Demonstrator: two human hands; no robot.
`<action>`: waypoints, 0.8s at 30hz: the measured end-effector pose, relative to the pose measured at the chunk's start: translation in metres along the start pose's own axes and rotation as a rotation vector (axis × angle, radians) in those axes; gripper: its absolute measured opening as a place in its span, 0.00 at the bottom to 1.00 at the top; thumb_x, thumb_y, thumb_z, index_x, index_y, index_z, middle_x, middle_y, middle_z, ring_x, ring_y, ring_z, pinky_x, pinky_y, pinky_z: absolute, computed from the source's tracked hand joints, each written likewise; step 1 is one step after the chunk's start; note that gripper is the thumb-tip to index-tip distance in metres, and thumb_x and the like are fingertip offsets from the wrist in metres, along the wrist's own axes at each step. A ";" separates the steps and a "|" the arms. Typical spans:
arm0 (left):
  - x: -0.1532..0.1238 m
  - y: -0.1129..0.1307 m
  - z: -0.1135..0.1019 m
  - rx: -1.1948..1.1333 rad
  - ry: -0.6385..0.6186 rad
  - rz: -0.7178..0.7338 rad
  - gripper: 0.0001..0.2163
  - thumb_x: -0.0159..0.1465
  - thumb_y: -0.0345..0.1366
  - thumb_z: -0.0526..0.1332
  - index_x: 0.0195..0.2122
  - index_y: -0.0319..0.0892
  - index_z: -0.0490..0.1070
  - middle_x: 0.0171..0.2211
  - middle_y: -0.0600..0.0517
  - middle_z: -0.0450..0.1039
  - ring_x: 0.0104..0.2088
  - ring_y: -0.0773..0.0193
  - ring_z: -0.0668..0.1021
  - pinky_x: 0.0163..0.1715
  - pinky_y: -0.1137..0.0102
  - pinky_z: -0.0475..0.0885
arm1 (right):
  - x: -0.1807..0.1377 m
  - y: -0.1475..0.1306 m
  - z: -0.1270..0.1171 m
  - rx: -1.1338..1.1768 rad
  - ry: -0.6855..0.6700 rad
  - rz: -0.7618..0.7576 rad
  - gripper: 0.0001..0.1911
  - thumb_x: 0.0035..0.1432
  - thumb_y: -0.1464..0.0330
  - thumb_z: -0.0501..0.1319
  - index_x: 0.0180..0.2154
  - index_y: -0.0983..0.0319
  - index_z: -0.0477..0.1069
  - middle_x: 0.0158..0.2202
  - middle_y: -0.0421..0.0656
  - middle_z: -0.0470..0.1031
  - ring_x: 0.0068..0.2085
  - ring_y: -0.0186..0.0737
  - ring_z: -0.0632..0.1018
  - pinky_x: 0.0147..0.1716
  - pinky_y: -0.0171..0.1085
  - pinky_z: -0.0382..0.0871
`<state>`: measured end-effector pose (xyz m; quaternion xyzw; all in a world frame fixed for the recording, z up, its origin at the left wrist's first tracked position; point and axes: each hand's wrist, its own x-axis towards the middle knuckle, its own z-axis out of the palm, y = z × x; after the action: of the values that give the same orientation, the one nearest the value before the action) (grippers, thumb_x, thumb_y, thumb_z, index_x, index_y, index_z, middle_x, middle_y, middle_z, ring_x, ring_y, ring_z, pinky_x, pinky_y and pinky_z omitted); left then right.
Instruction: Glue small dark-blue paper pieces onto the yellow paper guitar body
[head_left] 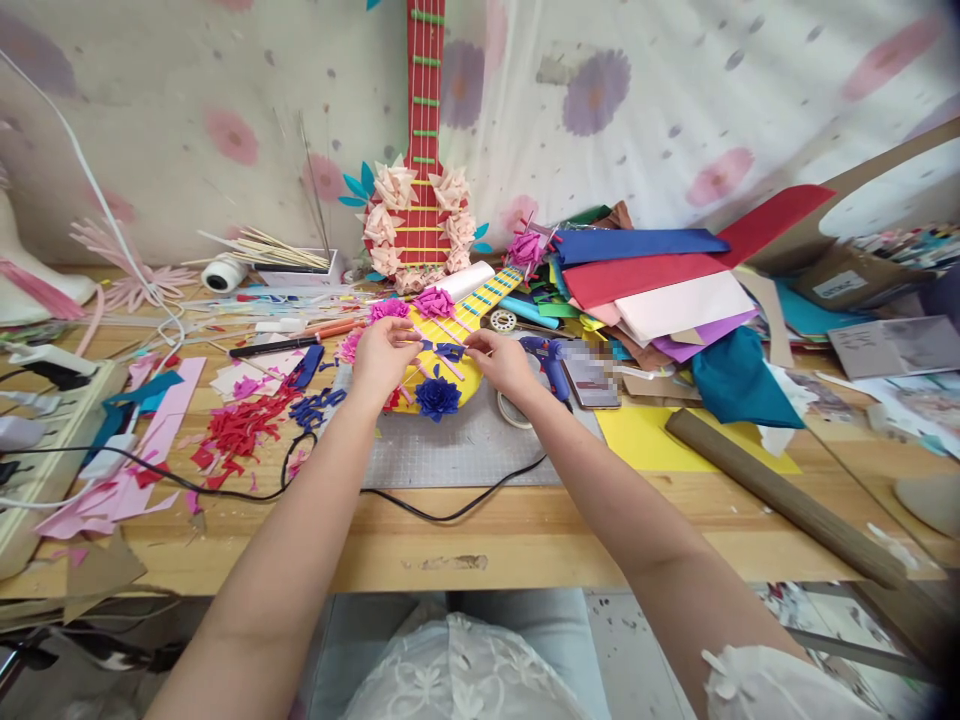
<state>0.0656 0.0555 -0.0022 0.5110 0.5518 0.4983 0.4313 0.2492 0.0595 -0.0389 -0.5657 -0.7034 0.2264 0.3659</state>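
Observation:
Between my hands is a small strip of dark blue crepe paper point(451, 352), its pieces partly hidden by my fingertips. My left hand point(384, 358) pinches the strip's left end, and my right hand point(501, 362) pinches at its right end. Beneath them lies a yellow paper guitar point(474, 388) with pink strings and a neck slanting up to the right. A dark blue paper flower point(438, 398) sits on its lower body. Magenta paper flowers point(433, 303) line its upper edge, close to my left hand.
A grey cutting mat point(427, 455) lies under the guitar, crossed in front by a black cord point(450, 518). Right of my hand are a blue glue gun point(553, 368), tape roll point(517, 408) and phone point(592, 385). Red paper scraps point(244, 430) lie left; a red flowered guitar point(424, 215) stands behind.

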 end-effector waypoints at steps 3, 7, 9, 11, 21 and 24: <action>-0.004 -0.003 0.000 -0.108 0.035 0.038 0.13 0.46 0.24 0.64 0.34 0.38 0.68 0.30 0.52 0.74 0.31 0.65 0.78 0.27 0.72 0.75 | -0.001 0.004 0.002 0.104 -0.039 -0.025 0.18 0.48 0.80 0.51 0.38 0.59 0.70 0.37 0.40 0.78 0.39 0.36 0.77 0.41 0.37 0.68; -0.011 -0.004 -0.001 -0.161 0.080 0.061 0.13 0.45 0.24 0.64 0.33 0.38 0.68 0.29 0.51 0.74 0.30 0.65 0.78 0.27 0.71 0.75 | -0.003 0.005 0.002 0.108 -0.036 -0.049 0.19 0.46 0.80 0.50 0.37 0.60 0.71 0.38 0.41 0.77 0.39 0.36 0.76 0.39 0.36 0.69; -0.013 -0.004 -0.001 -0.145 0.100 0.072 0.12 0.45 0.24 0.64 0.32 0.38 0.68 0.27 0.52 0.74 0.30 0.65 0.78 0.26 0.72 0.74 | -0.003 0.005 0.001 0.071 -0.018 -0.053 0.13 0.49 0.76 0.53 0.36 0.61 0.72 0.37 0.42 0.76 0.40 0.38 0.75 0.38 0.37 0.69; -0.014 -0.005 -0.001 -0.122 0.111 0.076 0.12 0.45 0.25 0.64 0.32 0.39 0.68 0.26 0.53 0.74 0.29 0.65 0.78 0.26 0.72 0.74 | -0.003 0.006 0.001 0.068 0.000 -0.066 0.09 0.53 0.69 0.55 0.34 0.61 0.73 0.39 0.45 0.74 0.41 0.39 0.74 0.37 0.37 0.69; -0.016 -0.013 0.001 -0.073 0.156 0.097 0.09 0.49 0.25 0.61 0.32 0.40 0.67 0.27 0.54 0.72 0.27 0.68 0.76 0.24 0.74 0.72 | -0.028 0.018 -0.009 0.171 0.122 0.053 0.12 0.55 0.61 0.52 0.31 0.61 0.69 0.33 0.43 0.74 0.34 0.38 0.73 0.37 0.37 0.65; -0.020 -0.013 0.004 -0.129 0.160 0.079 0.09 0.49 0.25 0.61 0.32 0.40 0.66 0.26 0.55 0.70 0.26 0.68 0.75 0.23 0.74 0.73 | -0.054 0.027 -0.023 0.075 0.149 0.128 0.12 0.54 0.61 0.51 0.26 0.61 0.65 0.27 0.40 0.71 0.29 0.35 0.70 0.32 0.35 0.61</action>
<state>0.0698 0.0368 -0.0162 0.4621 0.5306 0.5887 0.3979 0.2893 0.0123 -0.0579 -0.6107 -0.6276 0.2329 0.4230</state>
